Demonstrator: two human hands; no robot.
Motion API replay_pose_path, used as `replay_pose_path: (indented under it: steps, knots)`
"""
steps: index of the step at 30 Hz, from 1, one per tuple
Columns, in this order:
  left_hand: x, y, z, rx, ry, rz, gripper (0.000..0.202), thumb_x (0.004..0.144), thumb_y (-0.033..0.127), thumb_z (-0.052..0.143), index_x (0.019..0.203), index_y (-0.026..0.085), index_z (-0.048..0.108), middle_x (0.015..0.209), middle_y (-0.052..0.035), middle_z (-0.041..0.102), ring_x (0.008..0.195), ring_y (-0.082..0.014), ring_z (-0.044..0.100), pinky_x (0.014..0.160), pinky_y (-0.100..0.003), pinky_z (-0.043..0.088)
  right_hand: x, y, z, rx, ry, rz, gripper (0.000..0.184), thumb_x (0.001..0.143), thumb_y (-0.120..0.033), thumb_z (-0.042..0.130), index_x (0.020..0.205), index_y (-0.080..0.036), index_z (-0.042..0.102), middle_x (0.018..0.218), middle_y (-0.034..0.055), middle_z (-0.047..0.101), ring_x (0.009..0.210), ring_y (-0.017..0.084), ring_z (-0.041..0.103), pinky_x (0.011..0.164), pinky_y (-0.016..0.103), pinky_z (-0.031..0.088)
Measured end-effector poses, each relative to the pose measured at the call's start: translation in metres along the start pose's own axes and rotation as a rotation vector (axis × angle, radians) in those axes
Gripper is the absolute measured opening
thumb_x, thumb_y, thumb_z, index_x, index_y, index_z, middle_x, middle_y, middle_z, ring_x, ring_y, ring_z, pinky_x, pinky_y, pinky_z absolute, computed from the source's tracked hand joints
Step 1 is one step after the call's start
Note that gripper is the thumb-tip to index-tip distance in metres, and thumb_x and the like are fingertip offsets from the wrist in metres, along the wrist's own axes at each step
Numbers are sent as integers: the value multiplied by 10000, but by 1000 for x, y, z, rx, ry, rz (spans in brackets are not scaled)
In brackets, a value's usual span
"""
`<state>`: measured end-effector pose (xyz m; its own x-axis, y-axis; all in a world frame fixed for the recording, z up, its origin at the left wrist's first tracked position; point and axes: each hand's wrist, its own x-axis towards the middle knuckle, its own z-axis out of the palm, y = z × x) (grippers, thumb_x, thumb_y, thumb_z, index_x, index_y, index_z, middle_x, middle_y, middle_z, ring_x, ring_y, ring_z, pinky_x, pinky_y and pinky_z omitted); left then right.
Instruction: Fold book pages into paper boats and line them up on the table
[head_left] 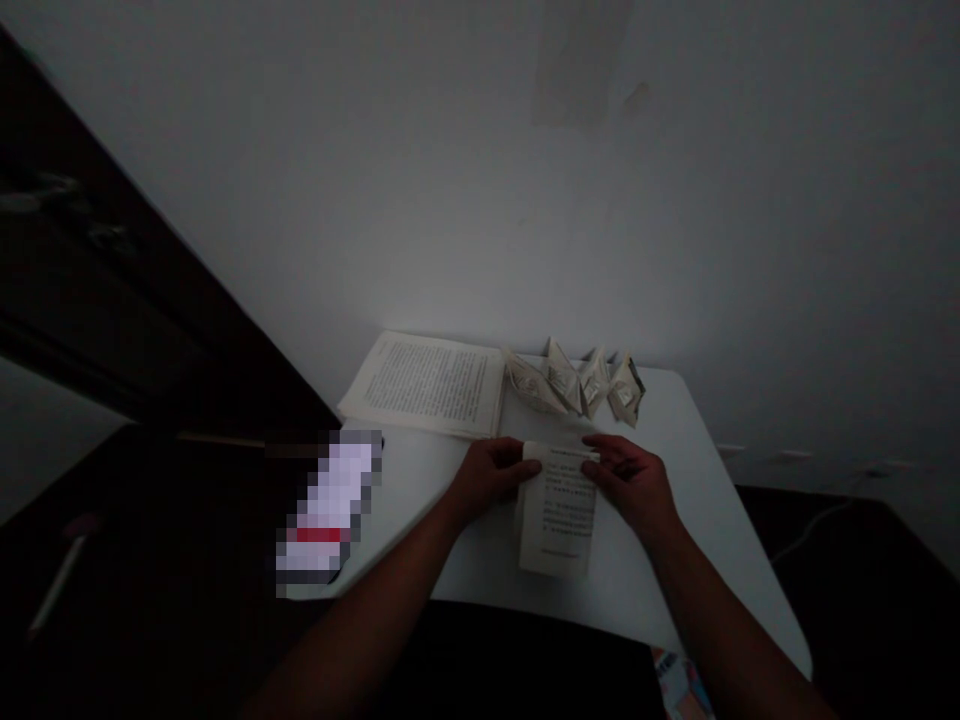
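Observation:
A folded sheet of printed paper (556, 520) stands or leans over the white table (480, 570), its text side toward me. My left hand (495, 472) pinches its upper left edge, thumb in front and fingers behind. At the upper right edge, my right hand (630, 480) grips the same paper between thumb and fingers. Beyond the hands sits a row of several folded paper boats (564, 375), made of printed pages. A stack of printed pages (427, 385) lies flat at the back left of the table.
A phone (330, 510), blurred out, lies along the table's left edge. The wall (450, 200) rises right behind the table. A dark door (150, 250) is at the left. Near the front right edge is a colourful printed item (681, 682). A pale cable (817, 515) hangs at the right.

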<state>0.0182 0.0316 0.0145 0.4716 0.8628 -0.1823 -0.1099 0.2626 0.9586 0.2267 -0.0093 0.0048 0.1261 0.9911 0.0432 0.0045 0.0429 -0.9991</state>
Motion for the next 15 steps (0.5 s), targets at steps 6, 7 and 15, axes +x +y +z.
replay_pose_path:
  steps: [6,7,15]
  knots:
    - [0,1,5,94,108,26,362,632,451,719,681,110,611,541,23,542,402,-47,408,391,-184,305,-1,-2,4,-58,51,-37,311,616,-318,774,885,-184,692,524,-64,442,461,73,406,444,216,365]
    - [0,1,5,120,115,45,359,639,455,710,673,111,611,534,26,536,407,-48,405,395,-184,307,-1,-2,4,-41,43,-22,313,620,-324,772,890,-185,696,521,-63,448,460,74,413,447,217,372]
    - [-1,0,4,210,126,137,336,688,447,660,646,116,616,526,28,517,443,-61,412,416,-183,326,1,3,4,183,-222,106,222,701,-347,723,849,-181,722,744,46,700,677,178,638,704,336,508]
